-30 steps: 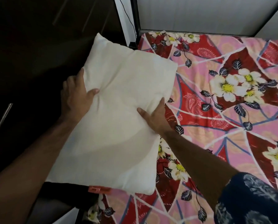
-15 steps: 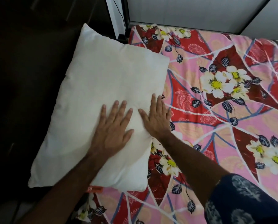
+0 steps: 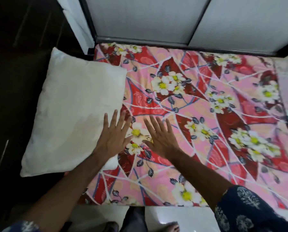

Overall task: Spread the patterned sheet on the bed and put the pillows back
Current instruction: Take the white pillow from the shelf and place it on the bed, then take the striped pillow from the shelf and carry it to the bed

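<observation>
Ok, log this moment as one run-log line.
pillow: at left end of bed | patterned sheet: spread | left hand: open, at pillow edge | right hand: open, over sheet

Left forearm [image 3: 59, 195] covers lower right corner of white pillow [image 3: 76, 114]. Pillow's left edge merges into dark area at frame left; support beneath not discernible. Patterned sheet [image 3: 206, 148] blurred at right frame edge. Foot [image 3: 170, 227] cut off by bottom edge.

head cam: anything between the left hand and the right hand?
Only patterned sheet: a white-and-yellow flower print shows in the gap between the left hand and right hand. No object there. The pillow sits left of both, seen in the head view.
</observation>
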{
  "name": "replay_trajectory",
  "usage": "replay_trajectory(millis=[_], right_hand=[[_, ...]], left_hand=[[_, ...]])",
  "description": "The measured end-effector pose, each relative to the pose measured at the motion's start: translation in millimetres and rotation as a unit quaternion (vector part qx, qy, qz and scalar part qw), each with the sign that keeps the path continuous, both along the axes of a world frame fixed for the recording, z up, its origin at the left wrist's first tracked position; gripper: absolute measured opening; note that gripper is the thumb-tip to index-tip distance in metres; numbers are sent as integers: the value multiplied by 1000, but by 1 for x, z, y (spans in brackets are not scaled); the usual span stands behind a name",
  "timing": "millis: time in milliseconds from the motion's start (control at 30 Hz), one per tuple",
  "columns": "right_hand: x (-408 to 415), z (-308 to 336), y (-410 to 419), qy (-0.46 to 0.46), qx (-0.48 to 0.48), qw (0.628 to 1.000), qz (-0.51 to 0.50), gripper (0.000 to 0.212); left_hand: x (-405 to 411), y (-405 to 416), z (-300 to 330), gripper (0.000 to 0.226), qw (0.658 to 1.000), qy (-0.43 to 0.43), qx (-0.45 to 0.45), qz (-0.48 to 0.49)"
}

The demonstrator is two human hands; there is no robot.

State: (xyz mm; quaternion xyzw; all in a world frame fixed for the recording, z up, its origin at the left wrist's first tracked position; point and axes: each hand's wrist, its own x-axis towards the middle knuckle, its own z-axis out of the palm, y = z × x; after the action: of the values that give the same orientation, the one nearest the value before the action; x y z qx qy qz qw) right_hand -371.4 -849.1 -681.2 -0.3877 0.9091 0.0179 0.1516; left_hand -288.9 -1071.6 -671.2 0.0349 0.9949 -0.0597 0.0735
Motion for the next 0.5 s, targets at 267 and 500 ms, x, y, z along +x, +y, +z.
replay_trajectory(millis=[267, 500], right_hand=[[68, 107, 222, 49, -20, 988, -142, 89], [152, 198, 460, 112, -29, 949, -293, 91]], left_hand=[[24, 232, 90, 77, 989, 22, 52, -133], [41, 457, 173, 76, 956, 59, 86, -274]])
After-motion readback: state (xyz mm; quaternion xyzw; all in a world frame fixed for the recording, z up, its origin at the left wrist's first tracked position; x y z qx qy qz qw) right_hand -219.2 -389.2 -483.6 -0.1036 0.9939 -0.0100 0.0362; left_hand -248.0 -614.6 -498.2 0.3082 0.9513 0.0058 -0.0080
